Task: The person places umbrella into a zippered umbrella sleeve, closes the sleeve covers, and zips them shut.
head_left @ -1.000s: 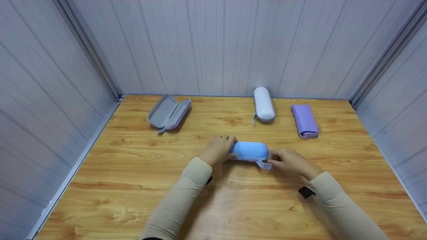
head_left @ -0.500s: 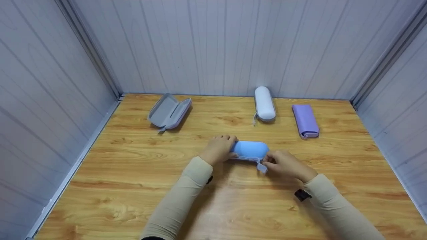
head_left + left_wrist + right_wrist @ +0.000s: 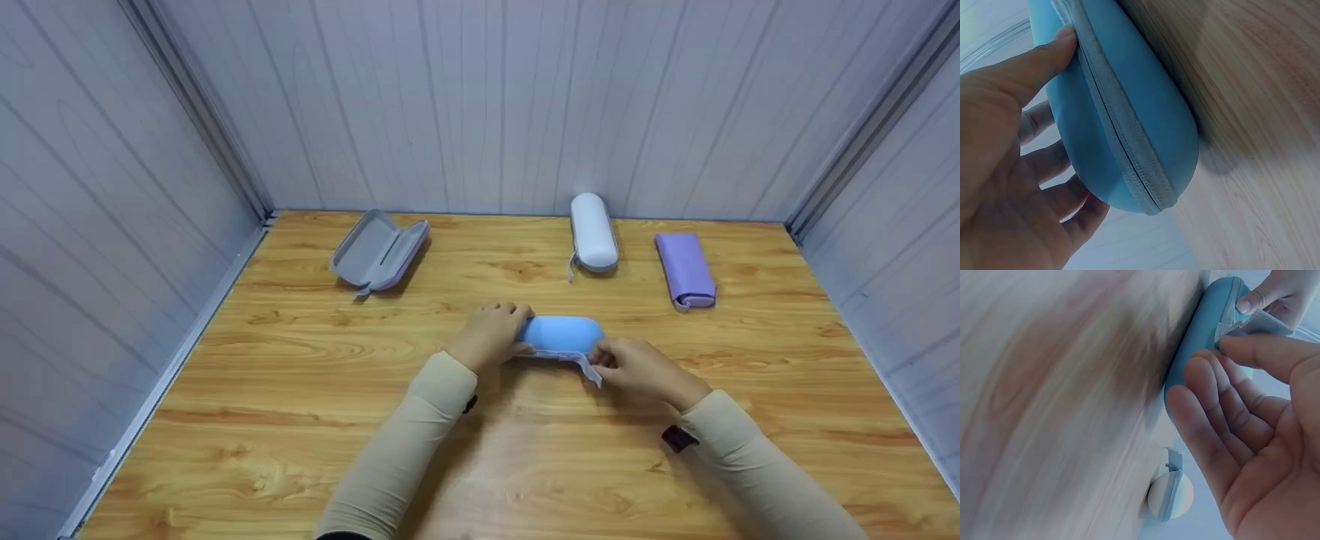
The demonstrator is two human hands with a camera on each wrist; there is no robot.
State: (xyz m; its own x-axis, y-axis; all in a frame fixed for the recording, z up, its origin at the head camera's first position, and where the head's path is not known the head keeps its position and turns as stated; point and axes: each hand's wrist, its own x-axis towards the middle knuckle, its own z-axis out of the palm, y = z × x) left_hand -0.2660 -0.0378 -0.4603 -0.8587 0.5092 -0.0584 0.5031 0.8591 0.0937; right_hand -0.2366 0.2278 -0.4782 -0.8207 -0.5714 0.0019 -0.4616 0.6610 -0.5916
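Blue case lies on the tabletop, between the two hands. Left hand grips its left end; right hand pinches near its right end, beside the fabric tab.

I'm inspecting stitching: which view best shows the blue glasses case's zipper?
Left wrist: the zipper runs close up, mostly uncovered, along the blue glasses case. Right wrist shows a shorter, partly hidden stretch; head, only a thin pale strip.

"What's different?"
"The right hand has shifted left, its fingertips now at the blue case's near corner."
"And the strap?"
"A second ago it stuck out sideways; now it slants down beside the fingers."
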